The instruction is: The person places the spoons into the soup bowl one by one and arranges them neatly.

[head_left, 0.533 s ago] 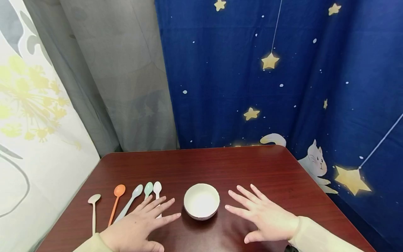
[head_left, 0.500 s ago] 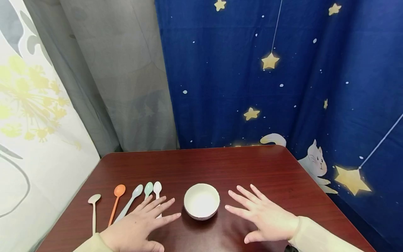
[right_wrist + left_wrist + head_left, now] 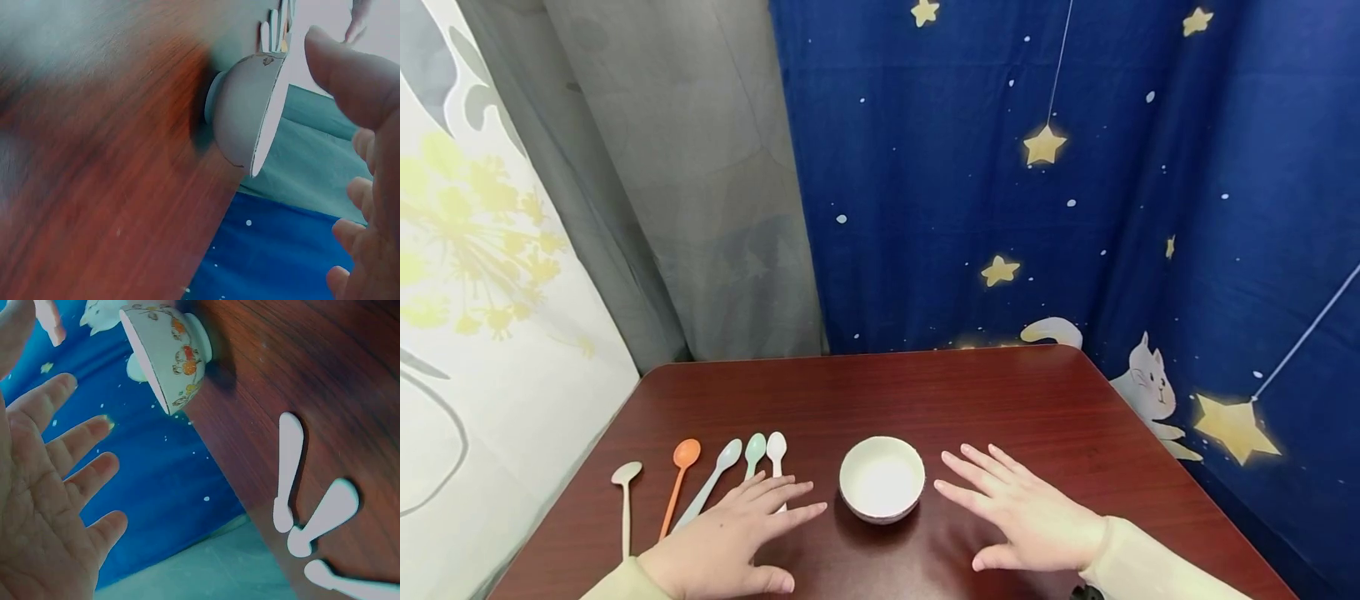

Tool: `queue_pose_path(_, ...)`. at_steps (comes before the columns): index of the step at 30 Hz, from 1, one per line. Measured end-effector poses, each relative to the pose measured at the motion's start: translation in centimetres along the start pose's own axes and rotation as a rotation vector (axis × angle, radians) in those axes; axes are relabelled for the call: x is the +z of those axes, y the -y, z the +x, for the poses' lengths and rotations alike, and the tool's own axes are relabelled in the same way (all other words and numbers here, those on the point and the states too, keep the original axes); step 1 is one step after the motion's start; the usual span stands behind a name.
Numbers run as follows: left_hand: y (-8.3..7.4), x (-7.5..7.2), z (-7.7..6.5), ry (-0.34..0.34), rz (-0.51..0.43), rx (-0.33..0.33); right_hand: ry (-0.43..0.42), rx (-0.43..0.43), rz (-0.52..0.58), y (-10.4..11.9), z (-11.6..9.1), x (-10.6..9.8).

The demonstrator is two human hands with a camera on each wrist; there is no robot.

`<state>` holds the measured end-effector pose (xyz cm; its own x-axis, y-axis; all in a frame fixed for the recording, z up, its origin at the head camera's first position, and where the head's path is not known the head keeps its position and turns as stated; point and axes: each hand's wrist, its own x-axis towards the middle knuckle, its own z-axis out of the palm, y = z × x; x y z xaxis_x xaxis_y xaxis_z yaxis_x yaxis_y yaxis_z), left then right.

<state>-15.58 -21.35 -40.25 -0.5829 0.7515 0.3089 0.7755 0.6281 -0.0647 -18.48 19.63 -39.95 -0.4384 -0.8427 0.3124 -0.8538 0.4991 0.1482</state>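
A white bowl point(image 3: 882, 481) stands upright on the table, its orange floral pattern showing on the outside of the bowl point(image 3: 165, 347) in the left wrist view. My left hand point(image 3: 730, 533) hovers left of it, fingers spread, holding nothing. It partly hides a pale blue spoon point(image 3: 727, 456), a mint spoon point(image 3: 756, 450) and a white spoon point(image 3: 777, 446). Farther left lie an orange spoon point(image 3: 687, 454) and a cream spoon point(image 3: 627, 474). To the bowl's right, my right hand point(image 3: 1033, 518) is spread above the table, touching nothing. Both wrist views show the hands apart from the bowl point(image 3: 240, 112).
The dark red-brown wooden table point(image 3: 880, 392) has rounded far corners. Behind it hang a grey curtain point(image 3: 722, 208) and a blue star-patterned curtain point(image 3: 925, 183). A white patterned cloth point(image 3: 512, 375) hangs along the left side.
My left fingertips have drawn back slightly and its thumb reaches a little farther right. The right hand has shifted slightly left. The bowl and spoons stay in place.
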Motion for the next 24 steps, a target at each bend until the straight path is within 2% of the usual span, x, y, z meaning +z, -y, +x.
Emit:
queue_pose_path(5, -0.4, 1.2, -0.2, -0.026, -0.122, -0.168, 0.024, 0.209, 0.132, 0.3, 1.1, 1.6)
queue_pose_path(8, -0.7, 2.3, 0.3, -0.043, -0.268, -0.339, 0.042, 0.347, 0.243, 0.5, 1.9, 2.8)
queue_pose_path(12, -1.0, 3.8, 1.5, -0.076, -0.468, -0.602, 0.043, 0.472, 0.376, 0.7, 3.0, 4.5)
queue_pose_path(15, -1.1, 4.7, 2.4, -0.100, -0.573, -0.742, 0.037, 0.541, 0.453, 0.9, 3.7, 5.5)
queue_pose_path(19, -1.2, 5.7, 3.2, -0.109, -0.620, -0.814, 0.022, 0.591, 0.519, 0.9, 4.3, 6.5)
queue_pose_path(24, -0.8, 6.5, 4.0, -0.109, -0.702, -0.821, 0.014, 0.583, 0.567, 0.7, 5.1, 7.4)
